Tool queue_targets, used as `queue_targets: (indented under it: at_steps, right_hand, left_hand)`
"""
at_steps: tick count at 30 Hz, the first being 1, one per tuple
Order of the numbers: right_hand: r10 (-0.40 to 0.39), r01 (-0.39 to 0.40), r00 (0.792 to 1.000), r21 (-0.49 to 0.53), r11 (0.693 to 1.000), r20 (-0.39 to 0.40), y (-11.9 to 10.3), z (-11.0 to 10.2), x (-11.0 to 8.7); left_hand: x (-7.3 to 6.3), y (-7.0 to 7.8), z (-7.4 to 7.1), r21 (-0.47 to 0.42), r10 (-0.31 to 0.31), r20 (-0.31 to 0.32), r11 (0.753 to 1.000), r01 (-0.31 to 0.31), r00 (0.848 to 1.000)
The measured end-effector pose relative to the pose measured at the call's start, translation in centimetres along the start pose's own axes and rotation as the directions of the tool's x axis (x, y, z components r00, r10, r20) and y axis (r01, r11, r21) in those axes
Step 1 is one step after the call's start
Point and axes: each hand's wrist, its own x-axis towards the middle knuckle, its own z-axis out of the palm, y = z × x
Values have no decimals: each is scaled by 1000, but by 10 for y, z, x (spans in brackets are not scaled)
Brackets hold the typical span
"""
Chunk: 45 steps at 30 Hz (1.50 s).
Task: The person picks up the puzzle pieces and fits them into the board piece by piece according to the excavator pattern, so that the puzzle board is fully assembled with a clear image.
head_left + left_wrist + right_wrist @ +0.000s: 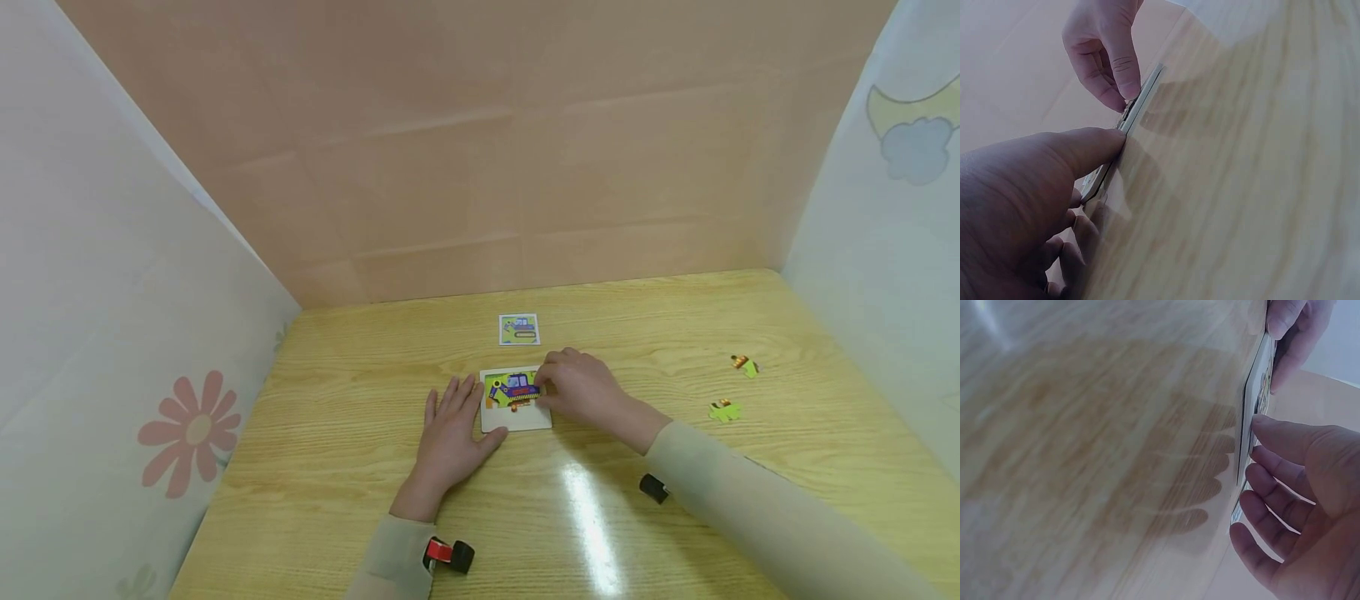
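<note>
A white-framed puzzle board (517,421) lies on the table, its upper part filled with pieces showing a purple and orange excavator on green. My left hand (447,446) rests at its left side with fingers stretched out, the thumb touching the near edge. Over the board's right side is my right hand (582,389), thumb and forefinger pinching at a puzzle piece largely hidden by the fingertips. Its other fingers bend loosely beside the board in the right wrist view. Below the excavator body, a small orange-brown bit of track (519,407) borders the bare white tray.
Beyond the board lies a small card (519,329) with an excavator picture. Two loose green puzzle pieces, one farther (746,365) and one nearer (724,410), lie to the right on the wooden table (360,358). Cloth-like walls enclose the back and both sides.
</note>
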Motion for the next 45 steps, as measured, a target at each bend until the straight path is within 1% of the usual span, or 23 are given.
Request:
queue_targets:
  at_steps: [6,14,20,33,40,45]
  right_hand:
    - [3,-3,1000,9,1000,9,-1,-2,0]
    - [-33,34,999,87,996,-13,-3,0,0]
    - [-51,51,999,68,996,-2,-4,1,0]
    - [-90,91,996,45,995,-30,0,7,0]
    - [-116,118,992,56,991,-44,0,7,-2]
    - [-120,122,992,75,990,-29,1,7,-2]
  left_hand:
    - [0,0,0,6,1,3,1000,-1,1000]
    - [0,-2,2,17,1,9,1000,-1,1000]
    - [1,-2,3,24,-9,19,1000,8,1000]
    - [3,-2,3,29,-12,18,1000,11,1000]
    - [2,-2,3,31,-16,23,999,15,1000]
    - [1,-2,2,28,-18,19,999,18,1000]
